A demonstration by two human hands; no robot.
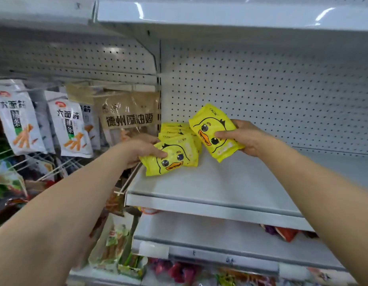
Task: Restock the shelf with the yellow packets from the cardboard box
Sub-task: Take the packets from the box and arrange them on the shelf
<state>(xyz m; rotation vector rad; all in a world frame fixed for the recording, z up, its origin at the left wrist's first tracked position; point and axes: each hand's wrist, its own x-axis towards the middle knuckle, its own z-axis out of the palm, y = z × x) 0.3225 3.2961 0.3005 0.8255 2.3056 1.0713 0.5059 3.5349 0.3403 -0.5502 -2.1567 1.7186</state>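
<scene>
Head cam: left hand (pixel 143 150) grips front yellow packet (pixel 171 159) w/ stack behind it; right hand (pixel 244 137) holds another packet (pixel 215 132) just above the shelf (pixel 230 188).

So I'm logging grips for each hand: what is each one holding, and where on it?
Left hand grips the front yellow packet at its upper left edge; right hand holds another yellow packet by its right side.

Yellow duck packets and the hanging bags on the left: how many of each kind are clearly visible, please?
Yellow packets held in a hand: 2, one in the left hand at, one in the right hand at
White bags with orange sticks: 2
Brown bag: 1
Total: 5
The stacked packets behind overlap too much to count.
</scene>
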